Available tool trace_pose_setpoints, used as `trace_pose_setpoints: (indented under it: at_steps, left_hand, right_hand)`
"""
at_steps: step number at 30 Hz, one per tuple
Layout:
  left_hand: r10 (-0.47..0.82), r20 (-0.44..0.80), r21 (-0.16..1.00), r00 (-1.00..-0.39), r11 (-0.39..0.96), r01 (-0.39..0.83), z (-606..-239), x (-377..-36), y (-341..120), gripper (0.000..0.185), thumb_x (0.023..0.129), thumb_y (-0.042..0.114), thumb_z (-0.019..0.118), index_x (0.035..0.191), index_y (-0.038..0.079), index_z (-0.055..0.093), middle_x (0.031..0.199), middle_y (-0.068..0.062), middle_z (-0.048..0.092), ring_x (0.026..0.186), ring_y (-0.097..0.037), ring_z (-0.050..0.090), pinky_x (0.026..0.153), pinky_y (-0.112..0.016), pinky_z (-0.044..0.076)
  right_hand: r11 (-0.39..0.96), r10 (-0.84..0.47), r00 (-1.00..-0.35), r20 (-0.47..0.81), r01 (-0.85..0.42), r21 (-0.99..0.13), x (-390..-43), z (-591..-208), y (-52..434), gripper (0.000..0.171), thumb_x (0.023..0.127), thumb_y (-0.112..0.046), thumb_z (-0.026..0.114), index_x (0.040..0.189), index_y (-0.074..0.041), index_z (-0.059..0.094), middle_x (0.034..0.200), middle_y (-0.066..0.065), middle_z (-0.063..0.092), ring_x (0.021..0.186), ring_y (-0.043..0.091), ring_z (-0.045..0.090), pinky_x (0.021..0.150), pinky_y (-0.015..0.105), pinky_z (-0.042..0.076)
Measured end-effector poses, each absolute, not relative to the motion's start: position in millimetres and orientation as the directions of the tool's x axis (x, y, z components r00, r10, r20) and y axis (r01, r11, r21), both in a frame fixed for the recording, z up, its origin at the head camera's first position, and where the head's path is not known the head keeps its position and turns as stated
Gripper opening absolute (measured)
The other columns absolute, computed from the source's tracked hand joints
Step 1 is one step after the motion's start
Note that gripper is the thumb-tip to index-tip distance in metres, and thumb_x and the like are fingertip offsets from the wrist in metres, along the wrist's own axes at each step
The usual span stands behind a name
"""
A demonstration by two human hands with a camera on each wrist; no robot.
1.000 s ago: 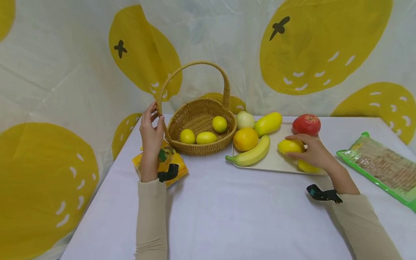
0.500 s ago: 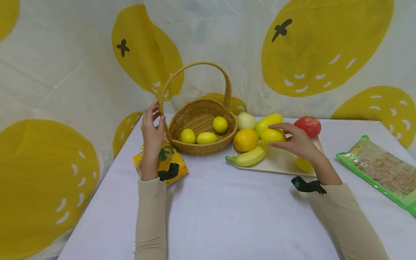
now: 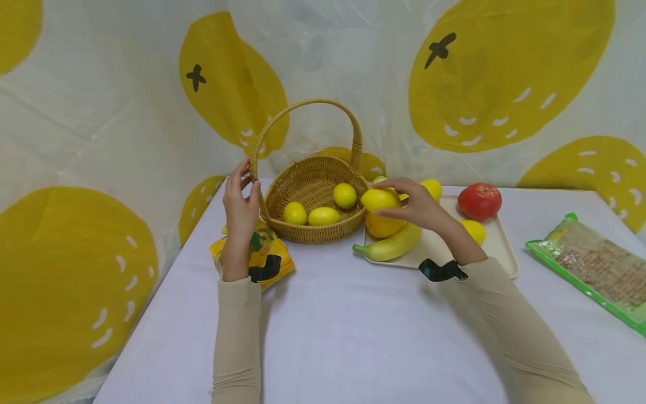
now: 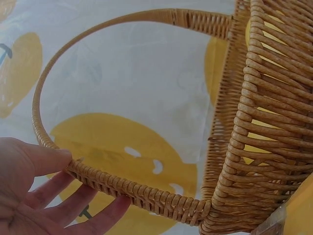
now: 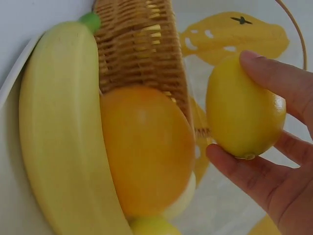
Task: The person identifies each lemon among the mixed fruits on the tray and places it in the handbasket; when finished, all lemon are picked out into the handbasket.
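Holding a lemon [image 3: 379,200] pinched between thumb and fingers [image 5: 274,78], the person's right hand [image 3: 415,206] hovers above the orange [image 3: 382,224] at the near edge of the cream tray [image 3: 504,252], just beside the wicker basket [image 3: 315,193]. The left hand [image 3: 240,205] steadies the basket by the foot of its handle [image 4: 122,188], thumb on the cane and fingers loosely spread below it. Three lemons [image 3: 323,216] already lie inside. The carry looks about half done; the next move seems to call for clearing the rim and lowering the fruit among the others. A banana [image 3: 391,246] and an apple [image 3: 479,201] remain on the tray; packets lie on the worktop [image 3: 353,336].
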State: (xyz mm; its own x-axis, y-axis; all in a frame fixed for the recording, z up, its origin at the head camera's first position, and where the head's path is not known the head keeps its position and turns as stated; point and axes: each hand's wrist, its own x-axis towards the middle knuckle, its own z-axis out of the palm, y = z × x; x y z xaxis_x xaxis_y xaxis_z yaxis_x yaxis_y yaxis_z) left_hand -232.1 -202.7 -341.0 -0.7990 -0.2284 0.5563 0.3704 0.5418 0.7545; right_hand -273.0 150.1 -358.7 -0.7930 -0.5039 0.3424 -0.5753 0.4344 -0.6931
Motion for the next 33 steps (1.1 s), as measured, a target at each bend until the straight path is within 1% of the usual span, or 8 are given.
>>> trace_pose_setpoints:
  at_steps: [5,11,13,17,19,20,25,33]
  left_hand:
    - [-0.224,0.546,0.765,-0.807,0.526,0.371,-342.0,-231.3,-201.2,0.047,0.099,0.003,0.053,0.145,0.006,0.044,0.135,-0.020,0.048,0.121,-0.034,0.055,0.089,-0.049,0.055]
    - [-0.229,0.546,0.766,-0.805,0.527,0.369,-343.5,-231.1,-202.1,0.047,0.100,0.004,0.052,0.146,0.007,0.044,0.134,-0.020,0.049,0.121,-0.034,0.055,0.089,-0.049,0.055]
    - [-0.228,0.546,0.766,-0.806,0.526,0.370,-343.9,-230.8,-202.6,0.047,0.100,0.005,0.052,0.146,0.007,0.043,0.134,-0.019,0.049,0.121,-0.034,0.055,0.089,-0.048,0.055]
    - [-0.224,0.545,0.765,-0.808,0.526,0.371,-344.4,-231.1,-202.9,0.046,0.100,0.006,0.052,0.146,0.007,0.043,0.135,-0.019,0.049,0.121,-0.033,0.055,0.088,-0.048,0.055]
    - [-0.223,0.547,0.764,-0.807,0.526,0.373,-344.2,-231.5,-202.6,0.046,0.100,0.006,0.053,0.146,0.007,0.044,0.135,-0.019,0.049,0.121,-0.033,0.055,0.087,-0.048,0.056]
    - [-0.225,0.548,0.765,-0.806,0.525,0.373,-344.0,-231.5,-202.3,0.047,0.100,0.005,0.053,0.146,0.007,0.044,0.135,-0.019,0.049,0.121,-0.033,0.055,0.087,-0.049,0.056]
    - [-0.227,0.549,0.765,-0.805,0.525,0.373,-343.2,-232.2,-201.8,0.047,0.100,0.005,0.054,0.146,0.007,0.044,0.135,-0.019,0.049,0.121,-0.032,0.055,0.087,-0.050,0.055]
    - [-0.232,0.547,0.765,-0.805,0.528,0.368,-340.4,-231.1,-202.8,0.048,0.099,0.004,0.054,0.145,0.008,0.044,0.135,-0.019,0.049,0.122,-0.032,0.055,0.088,-0.050,0.055]
  right_hand:
    - [0.387,-0.506,-0.774,0.380,-0.597,-0.702,-281.4,-365.2,120.1,0.050,0.080,-0.009,0.080,0.126,0.000,0.063,0.132,0.018,0.058,0.119,0.034,0.052,0.092,0.049,0.050]
    - [0.379,-0.546,-0.759,0.355,-0.602,-0.703,-286.2,-373.5,89.1,0.052,0.082,-0.016,0.080,0.128,-0.002,0.061,0.131,0.016,0.058,0.120,0.031,0.051,0.099,0.046,0.046]
    - [0.370,-0.556,-0.751,0.355,-0.606,-0.704,-288.6,-376.2,81.7,0.052,0.082,-0.015,0.080,0.128,-0.002,0.061,0.129,0.016,0.059,0.120,0.031,0.051,0.106,0.047,0.041]
    - [0.382,-0.563,-0.752,0.344,-0.606,-0.698,-294.1,-382.2,72.4,0.051,0.081,-0.015,0.081,0.126,0.001,0.061,0.128,0.017,0.060,0.122,0.032,0.051,0.109,0.047,0.038]
    - [0.395,-0.561,-0.762,0.323,-0.589,-0.705,-295.9,-384.4,70.1,0.052,0.081,-0.015,0.081,0.127,0.002,0.061,0.129,0.017,0.059,0.122,0.032,0.052,0.107,0.046,0.040]
    - [0.401,-0.559,-0.767,0.314,-0.582,-0.708,-296.6,-385.4,69.5,0.053,0.081,-0.016,0.081,0.127,0.002,0.061,0.129,0.018,0.059,0.120,0.032,0.053,0.103,0.046,0.044]
    - [0.441,-0.561,-0.788,0.253,-0.543,-0.715,-302.2,-386.8,70.1,0.053,0.081,-0.018,0.081,0.127,0.000,0.061,0.131,0.017,0.059,0.114,0.031,0.055,0.097,0.044,0.047]
    - [0.509,-0.647,-0.757,0.089,-0.516,-0.689,-317.0,-380.8,69.4,0.046,0.086,-0.021,0.077,0.125,-0.002,0.063,0.122,0.014,0.064,0.109,0.030,0.057,0.096,0.044,0.047]
